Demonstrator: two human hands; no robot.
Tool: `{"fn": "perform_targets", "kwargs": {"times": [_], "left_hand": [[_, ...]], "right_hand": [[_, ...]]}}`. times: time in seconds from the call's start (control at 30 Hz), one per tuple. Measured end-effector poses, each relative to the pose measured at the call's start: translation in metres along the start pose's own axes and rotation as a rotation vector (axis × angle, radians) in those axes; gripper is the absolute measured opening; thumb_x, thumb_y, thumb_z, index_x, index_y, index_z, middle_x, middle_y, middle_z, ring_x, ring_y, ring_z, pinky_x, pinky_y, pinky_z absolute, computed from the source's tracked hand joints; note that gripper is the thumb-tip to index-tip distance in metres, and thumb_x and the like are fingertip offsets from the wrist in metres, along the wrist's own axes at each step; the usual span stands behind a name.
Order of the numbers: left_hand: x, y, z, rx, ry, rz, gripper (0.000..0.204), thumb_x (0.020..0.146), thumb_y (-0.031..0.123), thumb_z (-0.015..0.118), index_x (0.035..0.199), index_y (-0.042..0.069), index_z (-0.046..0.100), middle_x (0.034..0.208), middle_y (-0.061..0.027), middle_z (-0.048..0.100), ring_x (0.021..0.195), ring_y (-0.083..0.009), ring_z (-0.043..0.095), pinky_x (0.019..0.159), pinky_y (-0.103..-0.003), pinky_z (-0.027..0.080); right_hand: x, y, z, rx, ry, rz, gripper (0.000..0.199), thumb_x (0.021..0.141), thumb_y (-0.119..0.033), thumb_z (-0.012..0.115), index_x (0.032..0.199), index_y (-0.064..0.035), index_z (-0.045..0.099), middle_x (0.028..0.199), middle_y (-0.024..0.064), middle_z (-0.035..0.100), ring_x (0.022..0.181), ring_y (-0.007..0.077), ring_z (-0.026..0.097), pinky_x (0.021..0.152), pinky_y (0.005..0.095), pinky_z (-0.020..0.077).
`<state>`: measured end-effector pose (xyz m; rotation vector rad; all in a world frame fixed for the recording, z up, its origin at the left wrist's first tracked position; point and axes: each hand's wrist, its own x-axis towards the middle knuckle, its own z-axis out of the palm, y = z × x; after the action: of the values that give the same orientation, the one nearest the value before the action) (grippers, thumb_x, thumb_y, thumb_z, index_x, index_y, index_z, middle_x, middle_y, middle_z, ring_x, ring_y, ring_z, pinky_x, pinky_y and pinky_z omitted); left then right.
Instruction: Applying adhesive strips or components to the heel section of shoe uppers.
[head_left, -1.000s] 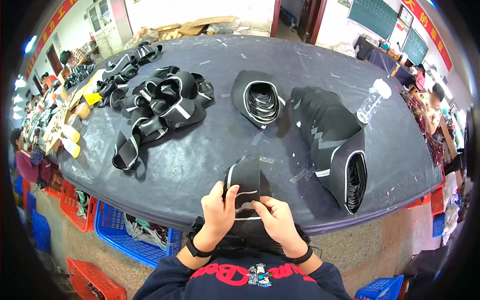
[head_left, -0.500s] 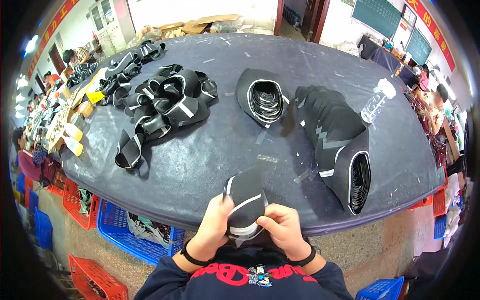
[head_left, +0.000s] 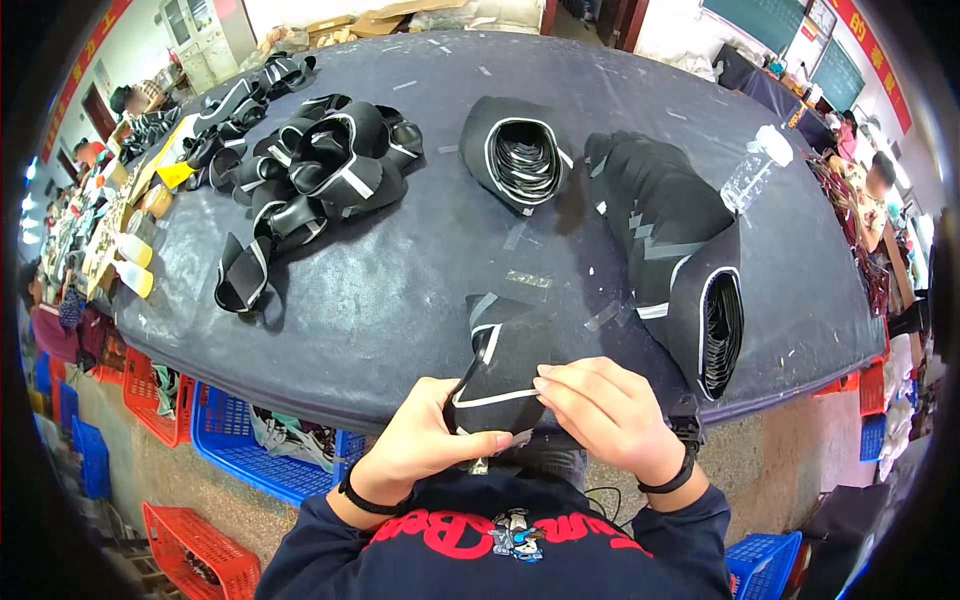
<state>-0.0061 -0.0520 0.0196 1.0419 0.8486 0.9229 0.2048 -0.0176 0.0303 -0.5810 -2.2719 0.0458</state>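
Pinching black neoprene piece at tabletop edge, 6 o'clock: left hand clamped on its white-trimmed rim, right hand pressing. Soft, light, floppy; grip the trim.

The black fabric piece sits at the near edge of the dark table, right in front of the person, held between both hands. It is a flat, soft panel of black material with a thin white border running along its edges; the white line traces a rough loop across the lower part and up the left side. Its upper end lies on the table top, pointing away from the person, with a short grey strip across it. Its lower end hangs past the table edge toward the person's chest. The piece looks folded or doubled over, slightly bulged rather than fully flat.
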Motion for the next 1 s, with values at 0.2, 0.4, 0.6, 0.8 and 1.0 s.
{"fn": "perform_targets", "kwargs": {"times": [0.2, 0.4, 0.6, 0.8, 1.0], "left_hand": [[0.000, 0.008, 0.001, 0.152, -0.071, -0.050, 0.020, 0.074, 0.000, 0.068, 0.093, -0.002, 0.065, 0.078, 0.0004, 0.065, 0.071, -0.0043, 0.057, 0.061, -0.019, 0.044], [0.007, 0.004, 0.014, 0.545, 0.085, 0.166, 0.019, 0.077, 0.014, 0.071, 0.085, -0.002, 0.063, 0.058, -0.0049, 0.061, 0.053, -0.0061, 0.055, 0.049, -0.025, 0.045], [0.022, -0.009, 0.014, -0.002, 0.210, 0.276, 0.026, 0.079, 0.003, 0.067, 0.103, -0.003, 0.059, 0.087, -0.0048, 0.065, 0.076, -0.0078, 0.059, 0.068, -0.022, 0.048], [0.023, -0.010, -0.015, -0.540, 0.030, 0.069, 0.027, 0.092, 0.015, 0.049, 0.103, -0.007, 0.060, 0.099, -0.0113, 0.064, 0.092, -0.0176, 0.062, 0.086, -0.031, 0.048], [0.032, -0.014, -0.021, -0.378, 0.243, 0.030, 0.024, 0.093, 0.020, 0.053, 0.085, 0.000, 0.064, 0.083, -0.0057, 0.065, 0.076, -0.0109, 0.060, 0.069, -0.025, 0.047]], "right_hand": [[0.001, -0.001, -0.006, -0.203, -0.082, -0.236, 0.026, 0.057, -0.005, 0.060, 0.080, 0.0075, 0.061, 0.084, 0.0144, 0.061, 0.071, 0.0231, 0.061, 0.062, 0.0289, 0.0532], [0.012, -0.008, -0.006, -0.169, 0.117, -0.142, 0.017, 0.064, 0.000, 0.064, 0.080, 0.0030, 0.058, 0.076, 0.0104, 0.058, 0.063, 0.0213, 0.057, 0.053, 0.0292, 0.0489], [-0.010, -0.032, 0.027, 0.912, 0.172, 0.694, 0.015, 0.073, 0.001, 0.063, 0.084, -0.0037, 0.054, 0.084, 0.0117, 0.058, 0.078, 0.0249, 0.058, 0.073, 0.0323, 0.0480], [-0.003, -0.023, 0.037, 0.315, 0.011, 0.237, 0.020, 0.065, -0.002, 0.069, 0.081, -0.0064, 0.057, 0.085, 0.0043, 0.060, 0.090, 0.0265, 0.054, 0.081, 0.0358, 0.0433], [-0.005, -0.026, 0.056, 0.401, 0.062, 0.343, 0.020, 0.064, 0.001, 0.067, 0.078, -0.0092, 0.057, 0.082, 0.0013, 0.062, 0.086, 0.0233, 0.052, 0.078, 0.0337, 0.0414]]}}
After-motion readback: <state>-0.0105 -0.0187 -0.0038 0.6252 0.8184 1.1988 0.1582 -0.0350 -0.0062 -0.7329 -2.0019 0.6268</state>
